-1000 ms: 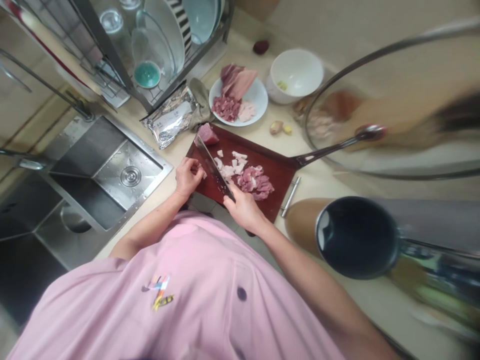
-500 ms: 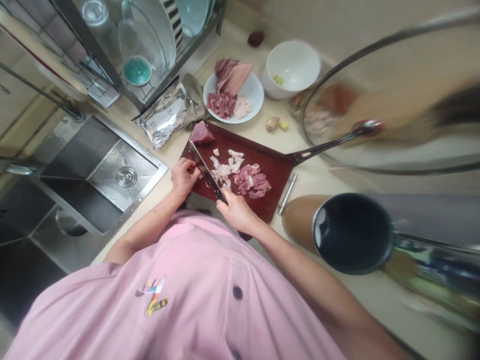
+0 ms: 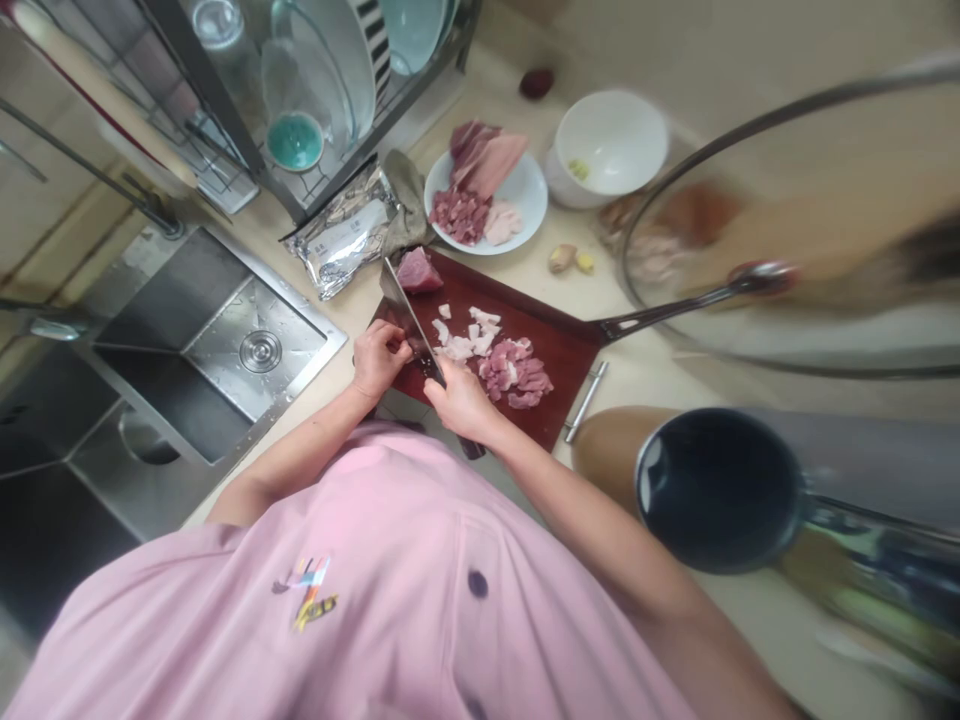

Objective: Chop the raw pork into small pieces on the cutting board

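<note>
My right hand [image 3: 463, 402] is wrapped around the dark handle of a kitchen knife [image 3: 409, 312], whose broad blade slants across the reddish-brown cutting board [image 3: 529, 422]. Left of the blade, my left hand [image 3: 379, 358] has its fingers curled and pinched together at the board's edge; whatever they hold is hidden. Right of the blade lie pale chopped fat pieces [image 3: 466, 340] and a heap of cut pink meat [image 3: 516, 374]. A larger chunk of raw meat [image 3: 418, 271] rests at the board's far left corner, close to the knife tip.
Behind the board stand a plate [image 3: 531, 190] of raw meat and a white bowl [image 3: 611, 140], with ginger pieces [image 3: 562, 259] nearby. A foil packet [image 3: 341, 235], dish rack [image 3: 375, 130] and sink [image 3: 217, 350] are leftward. Rightward are a ladle [image 3: 675, 303], glass lid [image 3: 652, 200] and dark pot [image 3: 720, 490].
The view has shifted slightly, so the counter items sit further right and lower. The blade shows more of its flat face. Both hands remain close beside the blade.
</note>
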The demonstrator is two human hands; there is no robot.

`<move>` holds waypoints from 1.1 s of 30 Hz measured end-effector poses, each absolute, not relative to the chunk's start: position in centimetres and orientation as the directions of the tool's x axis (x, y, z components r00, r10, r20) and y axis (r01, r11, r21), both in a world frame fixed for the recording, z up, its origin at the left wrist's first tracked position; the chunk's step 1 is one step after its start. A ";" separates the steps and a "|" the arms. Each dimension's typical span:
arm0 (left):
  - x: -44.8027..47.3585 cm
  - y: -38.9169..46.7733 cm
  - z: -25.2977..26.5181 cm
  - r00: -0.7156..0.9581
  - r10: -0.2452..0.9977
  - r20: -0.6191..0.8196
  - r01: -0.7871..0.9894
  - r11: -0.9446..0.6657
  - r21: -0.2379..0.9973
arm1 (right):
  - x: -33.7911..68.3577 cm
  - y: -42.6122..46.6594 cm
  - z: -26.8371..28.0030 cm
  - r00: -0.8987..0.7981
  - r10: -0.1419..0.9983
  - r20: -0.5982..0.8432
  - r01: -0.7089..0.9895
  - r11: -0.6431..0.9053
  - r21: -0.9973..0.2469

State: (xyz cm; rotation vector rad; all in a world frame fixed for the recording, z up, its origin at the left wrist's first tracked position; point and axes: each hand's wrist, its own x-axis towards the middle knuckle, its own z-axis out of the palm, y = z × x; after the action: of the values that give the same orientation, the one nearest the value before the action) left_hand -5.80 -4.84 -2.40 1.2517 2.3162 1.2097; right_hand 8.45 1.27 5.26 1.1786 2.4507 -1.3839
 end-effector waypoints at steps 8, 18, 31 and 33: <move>-5.5 -4.9 -2.6 -0.612 0.770 0.183 0.604 0.305 0.736 | 8.0 1.9 5.1 -0.707 0.570 -0.418 0.664 0.335 -0.668; -5.6 -4.8 -2.7 -0.600 0.778 0.185 0.622 0.308 0.720 | 8.4 1.6 5.0 -0.697 0.570 -0.436 0.679 0.327 -0.658; -5.4 -4.3 -2.8 -0.606 0.773 0.186 0.616 0.309 0.725 | 12.1 1.5 4.5 -0.683 0.586 -0.435 0.664 0.250 -0.705; -5.5 -4.4 -2.5 -0.588 0.786 0.191 0.601 0.266 0.754 | 13.5 1.3 4.9 -0.658 0.613 -0.438 0.679 0.231 -0.697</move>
State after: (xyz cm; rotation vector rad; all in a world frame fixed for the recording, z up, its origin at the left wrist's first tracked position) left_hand -5.55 -4.38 -2.48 1.2928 2.3138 1.2217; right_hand 13.46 1.34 4.90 1.2654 2.4080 -1.4235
